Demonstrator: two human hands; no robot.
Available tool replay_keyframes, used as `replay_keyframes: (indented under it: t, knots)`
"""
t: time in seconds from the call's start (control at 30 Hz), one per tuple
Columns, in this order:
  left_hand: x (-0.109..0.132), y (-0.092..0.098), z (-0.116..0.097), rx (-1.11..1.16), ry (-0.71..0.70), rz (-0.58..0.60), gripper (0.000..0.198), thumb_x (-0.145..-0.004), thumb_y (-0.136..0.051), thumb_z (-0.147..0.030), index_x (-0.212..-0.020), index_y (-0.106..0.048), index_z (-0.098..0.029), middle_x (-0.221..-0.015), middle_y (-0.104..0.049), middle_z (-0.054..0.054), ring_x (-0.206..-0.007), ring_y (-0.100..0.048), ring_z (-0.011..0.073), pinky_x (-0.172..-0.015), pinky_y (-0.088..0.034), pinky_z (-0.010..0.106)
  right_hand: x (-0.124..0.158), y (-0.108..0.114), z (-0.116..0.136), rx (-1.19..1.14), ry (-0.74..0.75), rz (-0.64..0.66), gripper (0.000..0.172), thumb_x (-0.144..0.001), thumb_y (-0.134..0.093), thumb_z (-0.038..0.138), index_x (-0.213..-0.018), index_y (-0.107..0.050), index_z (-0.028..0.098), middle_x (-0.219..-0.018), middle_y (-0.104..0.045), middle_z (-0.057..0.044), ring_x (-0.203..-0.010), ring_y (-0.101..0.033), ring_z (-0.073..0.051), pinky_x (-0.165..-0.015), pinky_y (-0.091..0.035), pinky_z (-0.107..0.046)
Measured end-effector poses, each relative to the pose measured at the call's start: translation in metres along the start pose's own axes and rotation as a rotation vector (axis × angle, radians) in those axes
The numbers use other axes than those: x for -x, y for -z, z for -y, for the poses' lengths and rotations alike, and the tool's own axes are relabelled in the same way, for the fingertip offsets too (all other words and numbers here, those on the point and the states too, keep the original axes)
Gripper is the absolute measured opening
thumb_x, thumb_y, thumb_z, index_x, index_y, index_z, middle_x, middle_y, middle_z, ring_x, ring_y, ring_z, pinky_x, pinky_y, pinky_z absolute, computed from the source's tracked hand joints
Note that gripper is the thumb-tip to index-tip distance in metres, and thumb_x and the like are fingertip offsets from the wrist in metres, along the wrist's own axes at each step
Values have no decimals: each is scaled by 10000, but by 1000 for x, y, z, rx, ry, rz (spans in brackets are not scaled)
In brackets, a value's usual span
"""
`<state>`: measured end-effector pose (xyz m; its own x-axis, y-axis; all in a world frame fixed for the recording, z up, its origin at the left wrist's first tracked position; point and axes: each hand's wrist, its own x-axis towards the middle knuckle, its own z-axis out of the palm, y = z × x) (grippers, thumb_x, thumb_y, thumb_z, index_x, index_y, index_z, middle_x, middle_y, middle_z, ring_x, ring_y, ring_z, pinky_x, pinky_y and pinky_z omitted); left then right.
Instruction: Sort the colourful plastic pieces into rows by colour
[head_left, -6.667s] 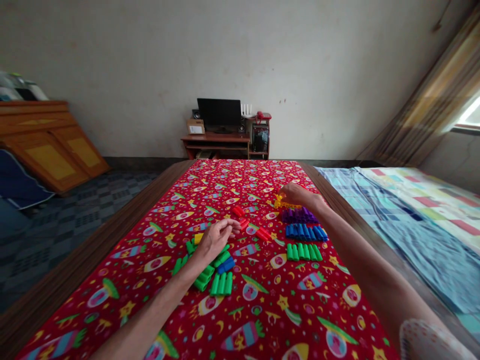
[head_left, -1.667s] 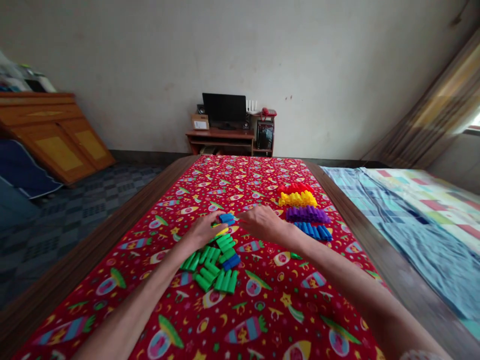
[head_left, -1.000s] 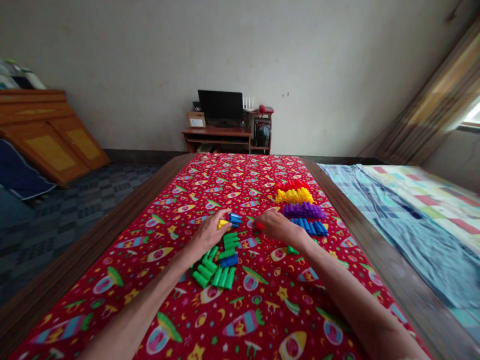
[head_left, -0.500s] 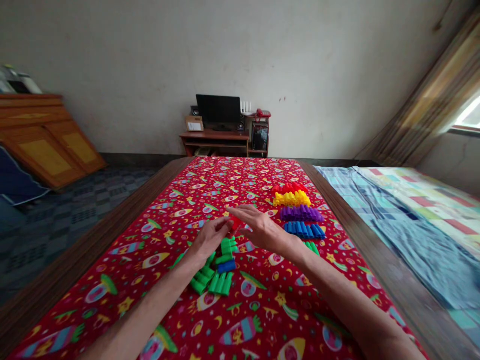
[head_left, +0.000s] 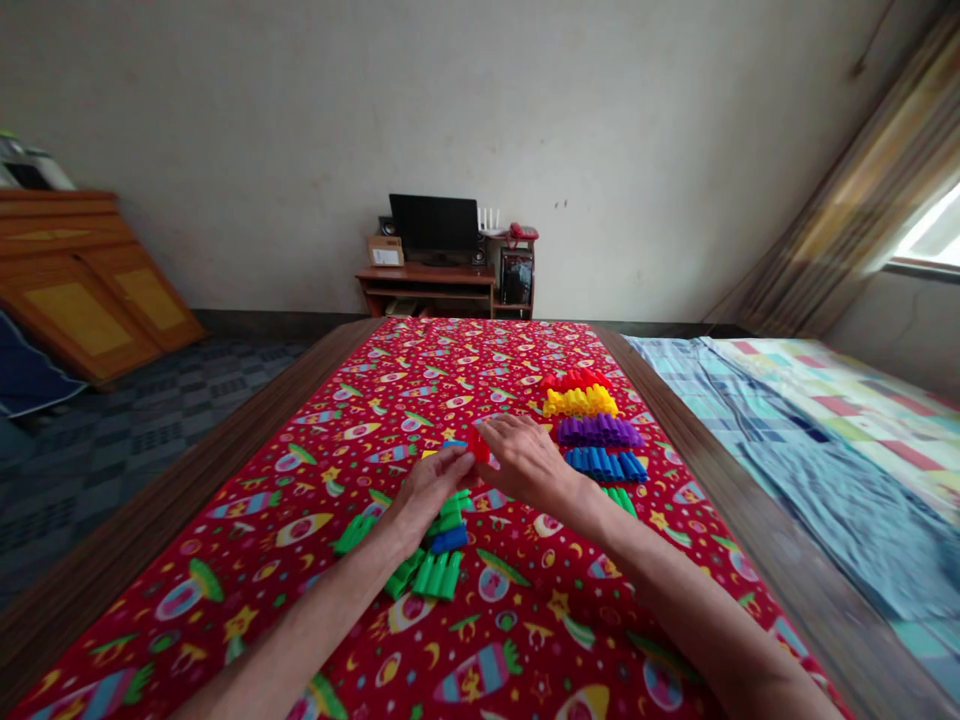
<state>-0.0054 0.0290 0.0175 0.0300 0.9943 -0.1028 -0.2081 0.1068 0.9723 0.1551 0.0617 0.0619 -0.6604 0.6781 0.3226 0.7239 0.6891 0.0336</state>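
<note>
My left hand (head_left: 431,485) pinches a red ribbed plastic toy block (head_left: 478,446) between thumb and fingers, above the middle of the cloth. My right hand (head_left: 525,455) is closed on the same block from the right, its fingers bent over the top. Just beyond my left fingertips show a blue edge (head_left: 454,444) and a bit of yellow (head_left: 428,454); whether they join the red block I cannot tell. Below my left wrist lie several green blocks (head_left: 437,576) and one blue block (head_left: 450,539), some partly hidden by the forearm.
Rows of red (head_left: 577,380), yellow (head_left: 579,402), purple (head_left: 600,431) and blue blocks (head_left: 606,465) lie on the right, with green ones (head_left: 619,500) partly behind my right forearm. A patterned red cloth (head_left: 480,650) covers the table. A bed (head_left: 817,420) stands to the right.
My right hand's outstretched fingers have bent down onto the red block. Both hands have shifted slightly right, and the blue and yellow bits have come into sight beyond my left hand.
</note>
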Motion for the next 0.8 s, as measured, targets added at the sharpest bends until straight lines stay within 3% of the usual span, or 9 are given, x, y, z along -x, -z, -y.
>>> replay_keyframes:
  t: [0.13,0.2,0.23,0.37,0.67,0.8]
  knots:
    - [2,2,-5,-190,-118,-27,387,-718,-696,-502,-909,-683,-166,-864,-736,61,-789,-692,208,-758,-550,320,-24,18,-62,96,-135,54,240,-924,-511,263,-1102,-605,133,-1008,-697,-124,-904,-634,-193,-736,-433,-260]
    - [1,4,-6,-242,-152,-23,363,-732,-663,-474,-924,-673,-166,-894,-738,69,-792,-695,210,-740,-553,318,-38,25,-103,250,-204,176,262,-933,-469,230,-1109,-618,105,-990,-701,-146,-896,-642,-208,-730,-444,-269]
    - [1,5,-6,-252,-158,-17,351,-733,-653,-458,-926,-670,-165,-901,-738,71,-793,-695,210,-734,-555,317,-44,27,-122,328,-208,267,268,-924,-454,187,-1106,-627,95,-979,-704,-151,-893,-646,-211,-730,-452,-270]
    - [-2,9,-5,-270,-159,-6,305,-741,-625,-405,-917,-674,-160,-886,-738,71,-805,-693,212,-740,-559,319,-61,21,-171,388,-146,360,256,-846,-531,111,-1059,-671,88,-1031,-697,-166,-960,-638,-227,-822,-470,-288]
    - [-3,12,-3,-333,-181,13,256,-754,-593,-387,-851,-689,-170,-836,-729,62,-776,-687,208,-732,-564,317,-73,-9,-185,413,-81,509,230,-842,-556,74,-1017,-703,100,-1060,-710,-146,-967,-657,-218,-796,-512,-272]
    - [-4,13,-1,-352,-194,27,257,-760,-573,-370,-873,-685,-167,-851,-730,62,-801,-693,207,-728,-564,304,-72,-9,-186,398,-90,486,237,-867,-611,186,-1079,-688,114,-1127,-694,-146,-1046,-635,-239,-838,-508,-293]
